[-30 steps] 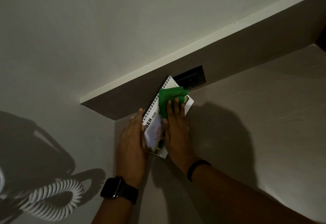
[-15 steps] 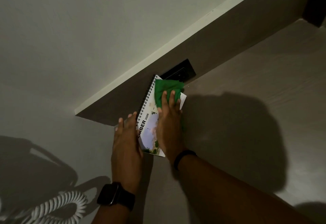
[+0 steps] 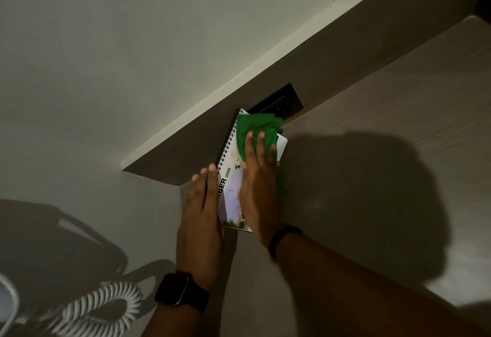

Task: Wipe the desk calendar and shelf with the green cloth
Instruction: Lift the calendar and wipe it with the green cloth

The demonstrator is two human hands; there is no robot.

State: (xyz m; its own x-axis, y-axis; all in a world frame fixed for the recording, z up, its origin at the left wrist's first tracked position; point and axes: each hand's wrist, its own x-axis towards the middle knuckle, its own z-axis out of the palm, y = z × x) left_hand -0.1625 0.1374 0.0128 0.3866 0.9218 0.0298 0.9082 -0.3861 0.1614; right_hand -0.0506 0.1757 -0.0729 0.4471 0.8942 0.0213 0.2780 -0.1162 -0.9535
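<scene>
The pale grey-brown wood-grain shelf (image 3: 398,113) runs from the middle of the frame to the upper right, closed at the back by a dark upstand with a cream top edge (image 3: 239,81); its left corner sits just left of the hands, and the broad stretch toward the right of the frame lies bare apart from a heavy shadow; a black rectangular wall socket (image 3: 279,101) is set in the upstand, just above the calendar's far end. The room is dim, the plain off-white wall (image 3: 132,31) filling the upper left; a white coiled cord (image 3: 101,307) curls at the lower left.

The white spiral-bound desk calendar (image 3: 233,193) lies flat at the shelf's left corner, its long axis running from lower centre up toward the socket, the black wire binding along its left edge and the printed "BER 2026" reading up that edge.

The left hand (image 3: 202,217), a black smartwatch (image 3: 175,290) on its wrist, lies flat with fingers together along the binding side, steadying the calendar; the right hand (image 3: 257,185), a black band (image 3: 283,238) at its wrist, presses flat with fingers slightly spread on the green cloth (image 3: 257,127), which is bunched over the calendar's far end and trails under the palm at the right edge.
</scene>
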